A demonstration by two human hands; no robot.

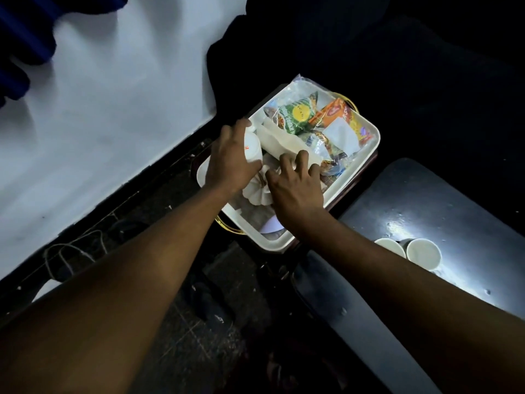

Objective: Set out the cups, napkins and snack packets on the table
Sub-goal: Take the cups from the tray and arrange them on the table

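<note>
A cream tray (366, 143) holds snack packets, among them a green one (295, 115) and an orange one (329, 112), plus a long stack of white cups (281, 143) lying on its side. My left hand (230, 160) is closed around a short stack of white cups (252, 146) at the tray's left side. My right hand (295, 186) rests with spread fingers on the lying cup stack and a white paper plate pile (255, 194). Two white cups (423, 253) stand on the dark table (426, 200) at the right.
A white surface (99, 109) stretches across the upper left. Dark floor with a cord (71, 251) lies below it. Blue cloth (22, 38) shows in the top left corner. The area beyond the tray is dark.
</note>
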